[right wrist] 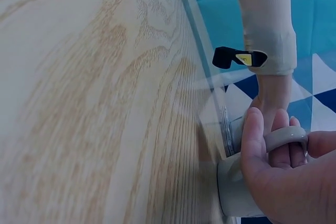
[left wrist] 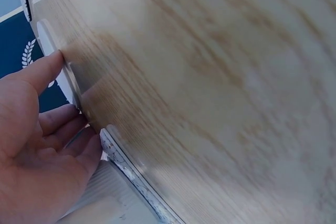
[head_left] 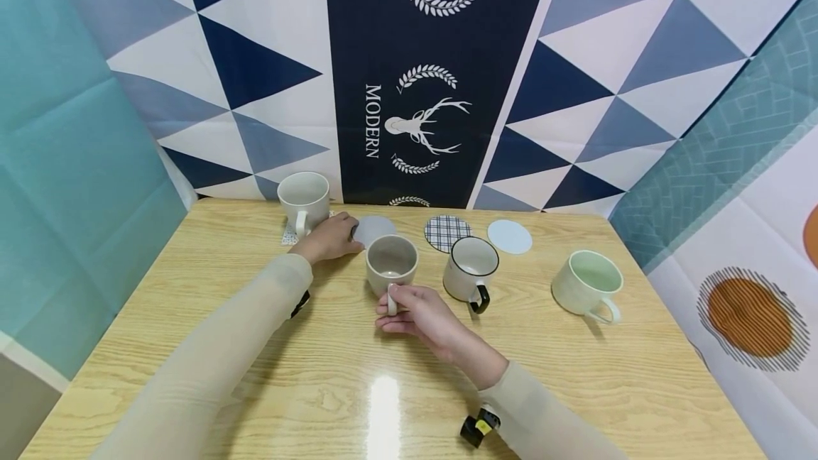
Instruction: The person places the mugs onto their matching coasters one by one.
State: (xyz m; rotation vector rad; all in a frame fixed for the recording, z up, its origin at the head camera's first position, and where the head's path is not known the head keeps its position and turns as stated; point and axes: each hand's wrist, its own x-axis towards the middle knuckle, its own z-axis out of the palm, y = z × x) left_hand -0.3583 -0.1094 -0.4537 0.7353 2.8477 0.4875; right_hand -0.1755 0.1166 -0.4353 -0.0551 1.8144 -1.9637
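Observation:
In the head view my left hand (head_left: 332,236) reaches to the back of the table, its thumb and fingers at the edge of a round grey coaster (head_left: 375,228). The left wrist view has the thumb and a fingertip gripping that coaster (left wrist: 62,77) at its rim. My right hand (head_left: 424,319) holds a plain off-white mug (head_left: 381,281) by its handle, which faces me. The right wrist view places the fingers around the handle (right wrist: 286,137). This mug stands upright just in front of the grey coaster.
A white mug (head_left: 304,194) sits on a speckled square coaster (head_left: 289,236) at back left. Right of centre are a plaid coaster (head_left: 446,231), a white coaster (head_left: 509,236), a black-rimmed mug (head_left: 461,286) and a pale green mug (head_left: 571,293). Patterned cloth hangs behind the table.

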